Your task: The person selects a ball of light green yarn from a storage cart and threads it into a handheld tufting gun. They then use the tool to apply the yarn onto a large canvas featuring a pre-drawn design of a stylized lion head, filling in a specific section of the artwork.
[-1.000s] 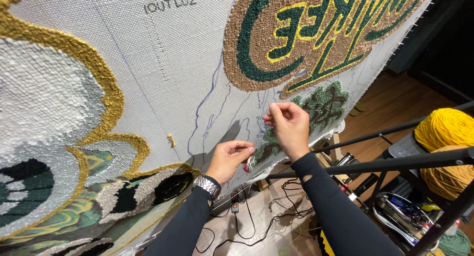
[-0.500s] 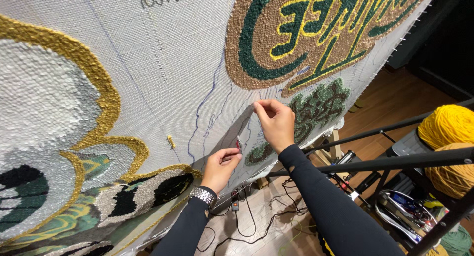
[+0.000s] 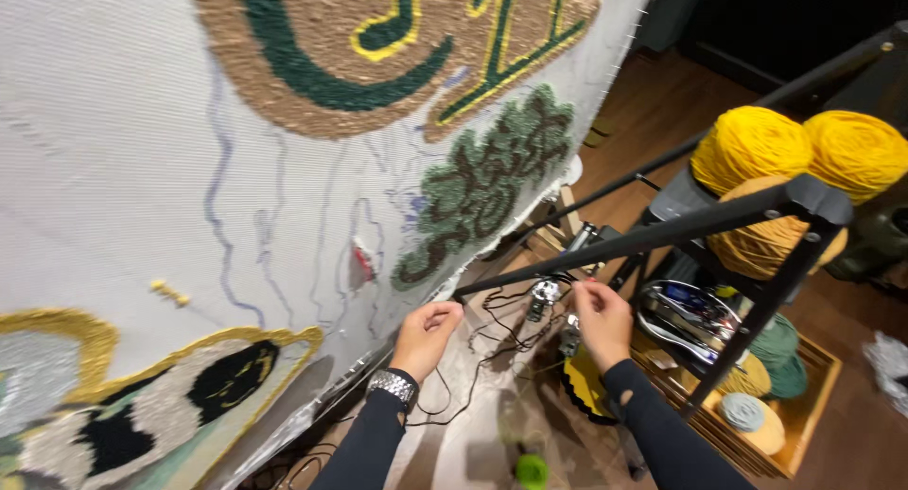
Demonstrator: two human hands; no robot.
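Flanking black frame bar [image 3: 662, 236]: both hands.

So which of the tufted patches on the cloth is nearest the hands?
The dark green and brown patch, low at the cloth's right edge, just above the left hand; the others sit farther off.

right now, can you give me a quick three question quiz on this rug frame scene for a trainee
1. True or false: the left hand wears a metal wristwatch.
2. Which colour are the big yarn balls on the rack at the right? A) yellow B) purple C) white
3. Fill in: both hands are below the stretched cloth, and the right hand is next to a black metal ____.

Key
1. True
2. A
3. bar; whether the fingers pinch a thread is too small to tell.
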